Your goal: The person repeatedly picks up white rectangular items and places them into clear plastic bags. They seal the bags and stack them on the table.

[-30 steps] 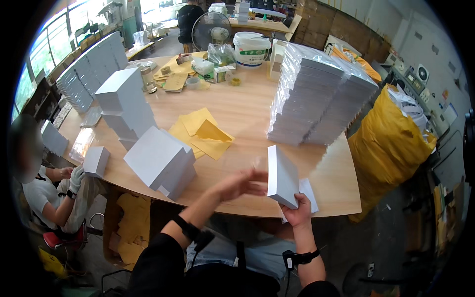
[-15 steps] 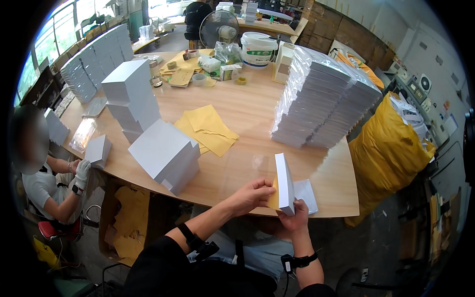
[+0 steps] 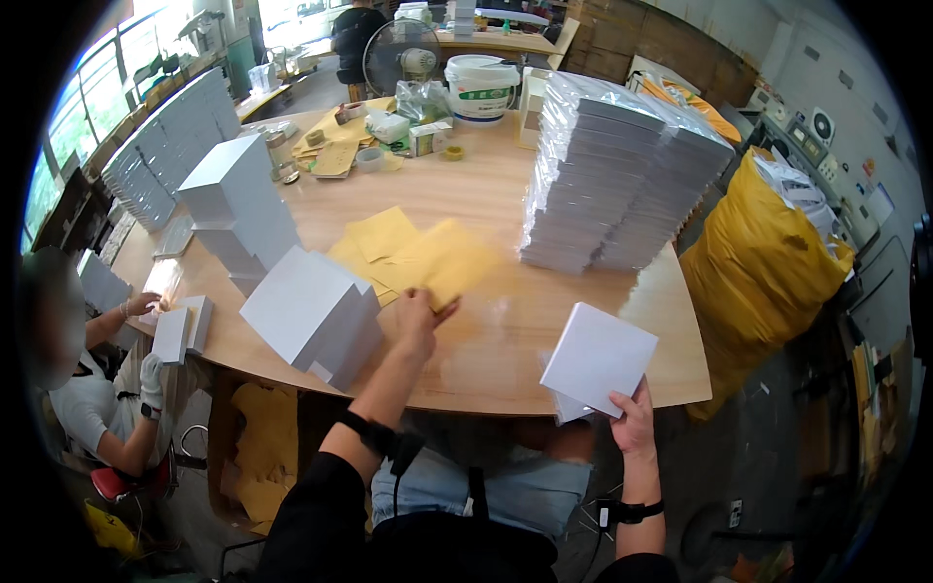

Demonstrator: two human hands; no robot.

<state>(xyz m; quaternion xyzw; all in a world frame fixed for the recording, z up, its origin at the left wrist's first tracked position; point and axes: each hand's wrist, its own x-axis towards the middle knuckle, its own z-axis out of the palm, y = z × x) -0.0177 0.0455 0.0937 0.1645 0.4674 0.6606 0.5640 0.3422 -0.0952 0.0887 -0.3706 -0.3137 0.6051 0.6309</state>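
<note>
My left hand [image 3: 418, 325] pinches the near edge of a yellow paper sheet [image 3: 449, 260], blurred by motion, over the loose yellow sheets [image 3: 381, 233] in the middle of the table. At the table's front right, my right hand [image 3: 637, 420] grips the lower corner of a white paper pad [image 3: 601, 358], its broad white face turned up. A flat piece [image 3: 570, 406], white or clear, shows partly beneath the pad. To the left of my left hand stands a tilted pile of white pads [image 3: 306, 311], with a taller white stack [image 3: 238, 209] behind it.
Plastic-wrapped stacks [image 3: 622, 175] stand at the right, beside a yellow sack [image 3: 758, 262]. Farther back are a white bucket [image 3: 480, 89], tape rolls and a fan [image 3: 402, 60]. At left, a co-worker handles white pads [image 3: 173, 335]. A box of yellow scraps [image 3: 262, 437] sits below the table edge.
My left hand has carried the yellow sheet away from the pad, leftward and up to the loose sheets. My right hand has moved right and laid the pad over, white face up.
</note>
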